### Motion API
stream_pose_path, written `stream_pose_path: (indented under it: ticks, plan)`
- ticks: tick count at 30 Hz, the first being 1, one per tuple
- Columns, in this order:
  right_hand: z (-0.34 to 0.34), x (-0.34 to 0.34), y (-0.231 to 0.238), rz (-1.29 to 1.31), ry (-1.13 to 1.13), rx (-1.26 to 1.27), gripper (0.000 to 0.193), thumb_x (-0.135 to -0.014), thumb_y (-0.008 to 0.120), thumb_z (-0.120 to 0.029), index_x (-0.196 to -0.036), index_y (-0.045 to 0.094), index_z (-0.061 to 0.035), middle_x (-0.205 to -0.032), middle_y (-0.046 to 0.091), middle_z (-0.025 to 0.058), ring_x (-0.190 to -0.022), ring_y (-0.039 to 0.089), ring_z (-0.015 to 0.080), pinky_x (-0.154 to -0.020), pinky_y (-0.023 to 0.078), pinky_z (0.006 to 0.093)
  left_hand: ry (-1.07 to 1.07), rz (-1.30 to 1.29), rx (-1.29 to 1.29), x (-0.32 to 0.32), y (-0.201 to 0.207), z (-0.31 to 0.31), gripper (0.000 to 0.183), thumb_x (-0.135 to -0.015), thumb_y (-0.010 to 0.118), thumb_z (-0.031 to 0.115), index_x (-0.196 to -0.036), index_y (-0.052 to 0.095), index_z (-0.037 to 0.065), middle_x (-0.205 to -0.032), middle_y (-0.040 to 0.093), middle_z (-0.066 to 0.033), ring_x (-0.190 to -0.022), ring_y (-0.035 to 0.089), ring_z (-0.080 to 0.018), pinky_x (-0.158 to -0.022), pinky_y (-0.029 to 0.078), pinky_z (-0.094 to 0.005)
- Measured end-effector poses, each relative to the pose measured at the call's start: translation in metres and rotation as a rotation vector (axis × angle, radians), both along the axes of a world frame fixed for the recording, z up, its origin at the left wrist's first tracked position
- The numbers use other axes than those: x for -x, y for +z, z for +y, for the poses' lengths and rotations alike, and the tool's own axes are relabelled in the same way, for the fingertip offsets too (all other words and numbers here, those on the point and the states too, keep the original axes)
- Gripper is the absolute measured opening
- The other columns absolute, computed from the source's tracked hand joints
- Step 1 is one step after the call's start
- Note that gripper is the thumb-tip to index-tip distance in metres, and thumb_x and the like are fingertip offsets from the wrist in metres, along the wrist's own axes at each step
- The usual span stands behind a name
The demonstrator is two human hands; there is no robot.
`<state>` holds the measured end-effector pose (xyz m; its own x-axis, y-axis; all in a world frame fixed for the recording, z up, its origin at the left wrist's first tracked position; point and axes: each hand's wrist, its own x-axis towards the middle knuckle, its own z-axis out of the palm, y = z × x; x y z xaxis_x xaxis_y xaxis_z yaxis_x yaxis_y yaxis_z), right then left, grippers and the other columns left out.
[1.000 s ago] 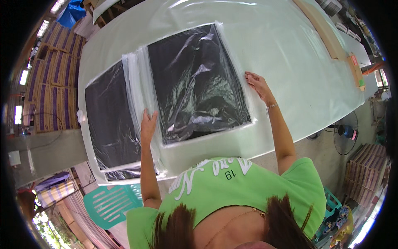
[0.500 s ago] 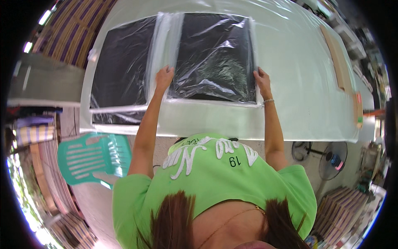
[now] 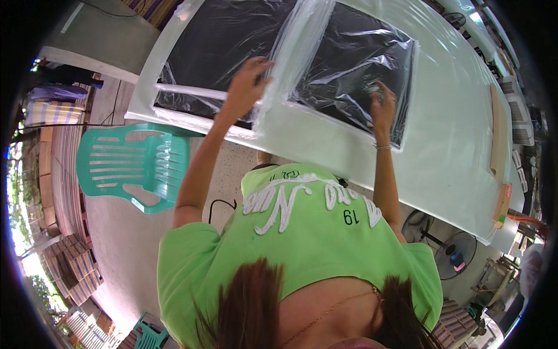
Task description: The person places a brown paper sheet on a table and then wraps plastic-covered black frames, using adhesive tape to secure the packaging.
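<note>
Two black rectangular sheets under clear, wrinkled plastic film lie side by side on a large table covered in pale, glossy sheeting. My left hand is over the lower right part of the left black sheet, fingers spread and holding nothing. Over the right black sheet, near its lower right side, is my right hand, its fingers loosely bent and apart with nothing visible in them. Whether either hand touches the film is unclear. A band of bunched clear film runs between the sheets.
A green plastic chair stands left of me, by the table's near edge. At the right are a fan on the floor and a long tan strip along the table's edge. Striped stacks sit at lower left.
Both hands have come off the right black sheet's side edges and their fingers have opened. My left hand is now over the left sheet. The whole view has turned, so the table appears slanted.
</note>
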<state>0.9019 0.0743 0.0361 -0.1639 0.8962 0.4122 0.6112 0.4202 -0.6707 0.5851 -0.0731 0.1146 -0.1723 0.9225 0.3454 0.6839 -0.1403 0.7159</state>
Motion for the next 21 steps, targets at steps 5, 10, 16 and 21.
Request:
stream_pose_path:
  ticks: [5, 10, 16, 21]
  plan:
    - [-0.07, 0.104, 0.016, 0.164, 0.286, 0.176, 0.022, -0.079, 0.058, -0.004, -0.1, 0.063, -0.0072, -0.1, 0.06, 0.013, -0.097, 0.055, 0.0284, -0.085, 0.042, 0.0336, 0.284, 0.143, -0.164, 0.078, -0.006, -0.087, 0.016, -0.081, 0.059, 0.004, -0.096, 0.063, 0.004, -0.091, 0.063, -0.0101, -0.086, 0.06, -0.0251, -0.076, 0.046, -0.0323]
    - [-0.108, 0.162, 0.017, 0.147, 0.445, 0.3, 0.024, -0.078, 0.056, 0.0, -0.101, 0.062, -0.0062, -0.1, 0.059, 0.0133, -0.096, 0.055, 0.0295, -0.084, 0.042, 0.0332, 0.362, 0.101, 0.205, 0.111, -0.123, -0.181, 0.009, -0.082, 0.057, 0.007, -0.087, 0.064, 0.002, -0.081, 0.063, -0.01, -0.074, 0.061, -0.0255, -0.069, 0.047, -0.032]
    - [-0.121, 0.209, 0.027, 0.102, 0.527, 0.339, 0.023, -0.08, 0.054, 0.002, -0.1, 0.061, -0.0039, -0.098, 0.06, 0.0141, -0.095, 0.055, 0.0308, -0.083, 0.041, 0.0347, -0.277, -0.308, 1.237, 0.144, -0.381, -0.281, 0.037, -0.088, 0.05, 0.031, -0.113, 0.058, 0.004, -0.115, 0.056, -0.0136, -0.108, 0.052, -0.0274, -0.091, 0.04, -0.0374]
    - [-0.118, 0.21, 0.039, 0.031, 0.427, 0.321, 0.02, -0.081, 0.052, 0.003, -0.098, 0.061, -0.0022, -0.095, 0.061, 0.014, -0.09, 0.057, 0.0305, -0.082, 0.042, 0.0355, -0.422, -0.37, 1.594, 0.189, -0.396, -0.254, 0.036, -0.089, 0.049, 0.032, -0.11, 0.058, 0.004, -0.108, 0.057, -0.0122, -0.101, 0.053, -0.0257, -0.086, 0.041, -0.0365]
